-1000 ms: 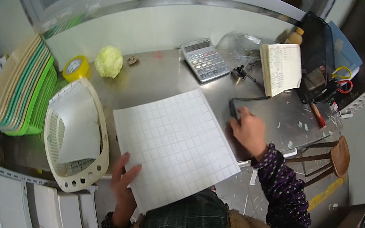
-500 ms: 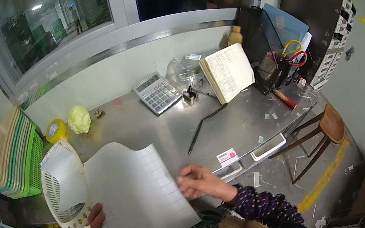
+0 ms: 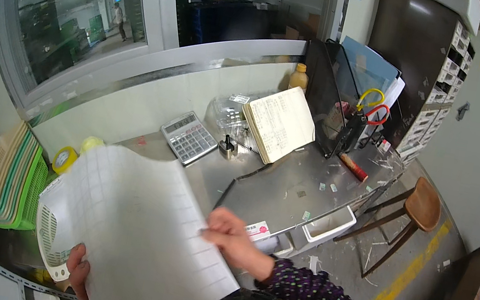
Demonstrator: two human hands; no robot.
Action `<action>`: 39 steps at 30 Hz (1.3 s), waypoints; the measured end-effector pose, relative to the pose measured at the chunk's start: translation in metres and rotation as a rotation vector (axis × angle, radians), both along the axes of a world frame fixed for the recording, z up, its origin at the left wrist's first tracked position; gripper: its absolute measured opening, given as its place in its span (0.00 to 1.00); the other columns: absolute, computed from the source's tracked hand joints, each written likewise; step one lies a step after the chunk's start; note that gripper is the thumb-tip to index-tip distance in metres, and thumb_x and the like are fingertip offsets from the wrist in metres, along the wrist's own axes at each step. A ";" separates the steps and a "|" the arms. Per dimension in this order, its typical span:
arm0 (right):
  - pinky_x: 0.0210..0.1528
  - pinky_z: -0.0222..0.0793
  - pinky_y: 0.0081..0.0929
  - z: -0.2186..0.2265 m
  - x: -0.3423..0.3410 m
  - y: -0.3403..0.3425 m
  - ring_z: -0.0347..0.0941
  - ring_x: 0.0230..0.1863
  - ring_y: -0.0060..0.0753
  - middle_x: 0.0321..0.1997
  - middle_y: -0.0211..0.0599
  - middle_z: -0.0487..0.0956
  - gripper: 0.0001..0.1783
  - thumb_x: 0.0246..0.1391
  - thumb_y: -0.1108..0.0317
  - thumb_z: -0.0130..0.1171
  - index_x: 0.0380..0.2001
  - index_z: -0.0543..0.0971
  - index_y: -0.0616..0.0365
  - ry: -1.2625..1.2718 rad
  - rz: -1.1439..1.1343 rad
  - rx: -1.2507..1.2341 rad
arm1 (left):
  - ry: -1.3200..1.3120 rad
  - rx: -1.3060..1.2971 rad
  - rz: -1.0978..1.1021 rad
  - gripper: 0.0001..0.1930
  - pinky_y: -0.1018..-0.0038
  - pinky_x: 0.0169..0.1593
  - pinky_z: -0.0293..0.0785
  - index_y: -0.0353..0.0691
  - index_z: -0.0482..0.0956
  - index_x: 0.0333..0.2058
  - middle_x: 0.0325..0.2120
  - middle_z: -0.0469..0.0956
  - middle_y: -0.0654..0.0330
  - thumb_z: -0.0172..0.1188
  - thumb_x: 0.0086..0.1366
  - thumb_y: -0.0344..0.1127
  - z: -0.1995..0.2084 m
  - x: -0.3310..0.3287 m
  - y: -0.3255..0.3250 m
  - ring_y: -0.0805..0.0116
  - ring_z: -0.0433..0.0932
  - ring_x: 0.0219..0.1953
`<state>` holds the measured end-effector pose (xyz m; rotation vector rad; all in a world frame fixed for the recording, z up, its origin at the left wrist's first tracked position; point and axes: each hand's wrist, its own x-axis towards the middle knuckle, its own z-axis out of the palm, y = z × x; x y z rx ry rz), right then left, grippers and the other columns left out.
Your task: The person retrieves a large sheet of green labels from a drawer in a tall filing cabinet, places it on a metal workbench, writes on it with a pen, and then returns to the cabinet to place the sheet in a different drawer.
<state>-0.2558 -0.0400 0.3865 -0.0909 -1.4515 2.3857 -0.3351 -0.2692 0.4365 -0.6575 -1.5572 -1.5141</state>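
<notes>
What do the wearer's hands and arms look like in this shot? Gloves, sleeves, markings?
Both the left hand and right hand look ungloved. The right sleeve is dark purple with small pale dots, its fabric puckered near the wrist. No watch shows on the right wrist. The left sleeve is not visible.

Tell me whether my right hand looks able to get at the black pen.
Probably yes: the black pen lies just beyond your right hand on the steel table, with nothing seen covering it. The hand is at the edge of the white sheet, and may need to leave it first.
</notes>
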 end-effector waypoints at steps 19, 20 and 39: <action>0.39 0.66 0.16 0.064 0.064 0.113 0.70 0.35 0.17 0.37 0.31 0.80 0.11 0.53 0.84 0.58 0.39 0.84 0.63 0.008 -0.384 0.484 | -0.751 0.051 -0.513 0.17 0.79 0.41 0.71 0.33 0.79 0.43 0.33 0.78 0.62 0.57 0.53 0.18 -0.019 -0.020 0.026 0.75 0.75 0.37; 0.39 0.66 0.16 0.060 0.064 0.115 0.70 0.35 0.17 0.37 0.31 0.80 0.11 0.53 0.85 0.58 0.38 0.84 0.64 -0.005 -0.407 0.517 | -0.798 -0.038 -0.522 0.17 0.81 0.38 0.70 0.34 0.80 0.43 0.31 0.78 0.65 0.59 0.53 0.18 -0.024 -0.022 0.017 0.78 0.74 0.34; 0.36 0.63 0.16 0.084 0.045 0.105 0.67 0.34 0.18 0.33 0.29 0.74 0.21 0.47 0.83 0.66 0.47 0.80 0.65 0.008 -0.302 0.709 | -0.677 -0.215 -0.486 0.20 0.81 0.37 0.69 0.32 0.81 0.45 0.34 0.76 0.65 0.65 0.50 0.16 0.000 -0.024 0.013 0.80 0.71 0.31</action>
